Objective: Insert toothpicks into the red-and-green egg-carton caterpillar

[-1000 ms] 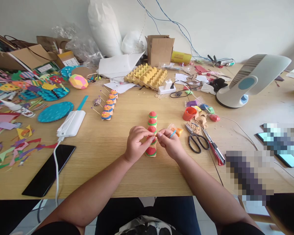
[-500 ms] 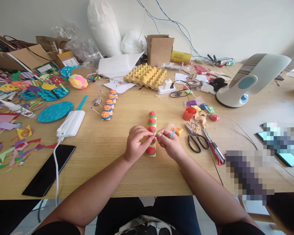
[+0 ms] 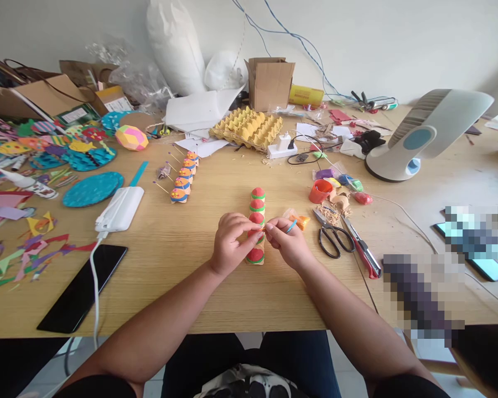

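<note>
A strip of egg-carton cups (image 3: 257, 255) lies lengthwise on the table in front of me, its domes coloured red with green bands below. Over its middle, my left hand (image 3: 232, 243) and my right hand (image 3: 289, 242) meet with fingertips pinched nearly together. Something tiny, perhaps orange, is between the fingertips, too small to name. A slim blue stick (image 3: 291, 226) pokes out of my right hand; its other end is hidden by the fingers. Just beyond that hand sits orange clay (image 3: 302, 221) in clear plastic wrap.
Right of my hands lie scissors (image 3: 335, 235), a red utility knife (image 3: 363, 249) and a red cup (image 3: 320, 191). An orange-and-blue egg-carton caterpillar (image 3: 183, 178) stands farther back on the left. A power bank (image 3: 120, 209) and a black phone (image 3: 83, 287) lie left. A fan (image 3: 419, 138) stands right.
Both hands stay in nearly the same place over the strip, with only a slight shift of the fingertips. The view has moved very slightly.
</note>
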`<state>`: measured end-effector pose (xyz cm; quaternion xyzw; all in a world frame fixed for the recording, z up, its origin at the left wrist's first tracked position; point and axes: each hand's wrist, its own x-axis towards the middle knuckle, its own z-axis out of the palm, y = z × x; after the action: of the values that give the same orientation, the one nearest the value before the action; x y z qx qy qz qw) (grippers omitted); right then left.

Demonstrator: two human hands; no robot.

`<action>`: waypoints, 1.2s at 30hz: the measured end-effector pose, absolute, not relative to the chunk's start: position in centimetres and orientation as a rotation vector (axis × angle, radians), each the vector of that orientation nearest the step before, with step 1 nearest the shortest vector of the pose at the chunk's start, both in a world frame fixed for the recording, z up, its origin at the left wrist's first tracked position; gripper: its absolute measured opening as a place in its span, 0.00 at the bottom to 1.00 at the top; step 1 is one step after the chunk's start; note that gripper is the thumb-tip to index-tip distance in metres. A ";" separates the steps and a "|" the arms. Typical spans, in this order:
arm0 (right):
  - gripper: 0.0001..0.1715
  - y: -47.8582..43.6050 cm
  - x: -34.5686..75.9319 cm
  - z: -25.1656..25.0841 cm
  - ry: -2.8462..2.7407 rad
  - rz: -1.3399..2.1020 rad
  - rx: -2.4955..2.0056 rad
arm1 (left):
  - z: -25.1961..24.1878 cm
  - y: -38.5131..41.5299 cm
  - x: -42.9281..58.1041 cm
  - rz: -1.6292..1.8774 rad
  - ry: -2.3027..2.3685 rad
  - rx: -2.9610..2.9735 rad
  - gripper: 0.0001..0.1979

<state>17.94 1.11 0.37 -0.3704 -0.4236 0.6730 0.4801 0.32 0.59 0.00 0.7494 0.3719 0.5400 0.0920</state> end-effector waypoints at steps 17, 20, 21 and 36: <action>0.27 0.9 17.9 0.6 -1.027 1.662 -0.926 | -0.1 0.6 0.3 1.583 1.153 2.201 0.05; 0.27 0.9 17.9 0.6 -1.030 1.662 -0.909 | 0.1 0.6 0.3 1.596 1.153 2.201 0.05; 0.27 0.9 18.0 0.7 -1.034 1.665 -0.901 | 0.1 0.6 0.3 1.599 1.150 2.203 0.05; 0.27 0.9 17.9 0.8 -1.070 1.719 -0.901 | -0.1 0.7 0.3 1.567 1.140 2.213 0.05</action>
<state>17.89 0.91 0.75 -0.3636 -0.4321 0.6941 0.4463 0.32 0.65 -0.12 0.7486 0.3857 0.5300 0.0999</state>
